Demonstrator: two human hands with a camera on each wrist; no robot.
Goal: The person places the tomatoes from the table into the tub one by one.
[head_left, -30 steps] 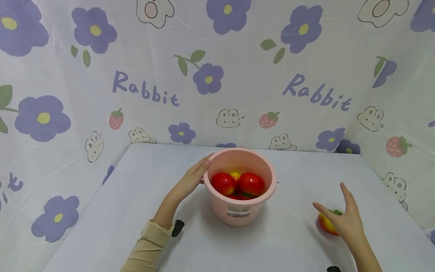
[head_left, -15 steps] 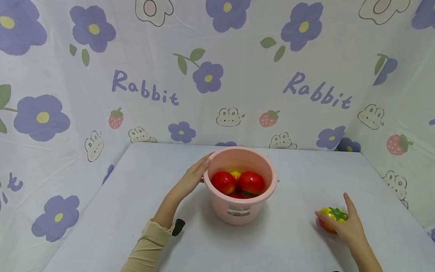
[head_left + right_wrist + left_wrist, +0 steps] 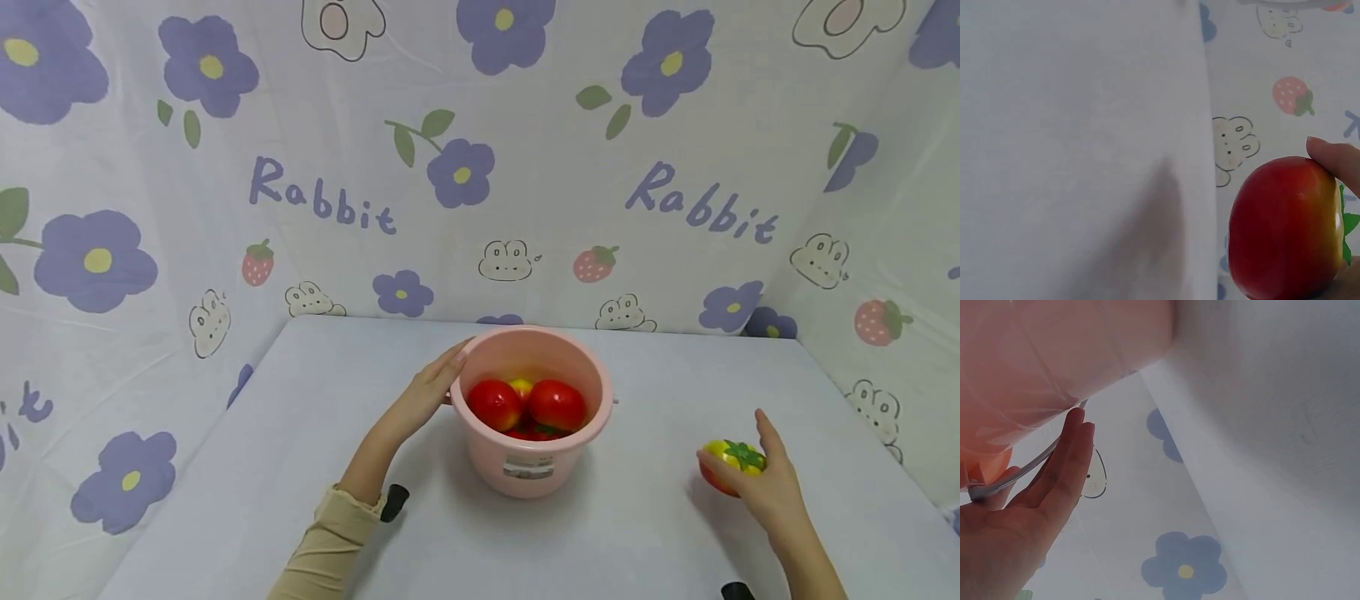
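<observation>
My right hand [image 3: 776,492] grips a tomato [image 3: 716,477], red below and yellow on top with a green leafy cap, between thumb and fingers. In the right wrist view the tomato [image 3: 1285,228] hangs above the white table, with a shadow off to its side. My left hand [image 3: 423,392] rests with straight fingers against the left side of a pink bucket [image 3: 525,479], at its rim. From the left wrist, the fingers [image 3: 1066,456] lie near the bucket's wall and its thin grey handle [image 3: 1022,475].
Inside the bucket lie several red fruits [image 3: 557,406] and a yellow one [image 3: 521,387]. A white table [image 3: 637,533] holds the bucket. Cloth walls [image 3: 555,183] with flowers and rabbits enclose its back and sides. A black strap end [image 3: 394,502] shows by the left cuff.
My right hand closed from spread fingers around the tomato and raised it slightly off the table. The left hand and the bucket stayed in place.
</observation>
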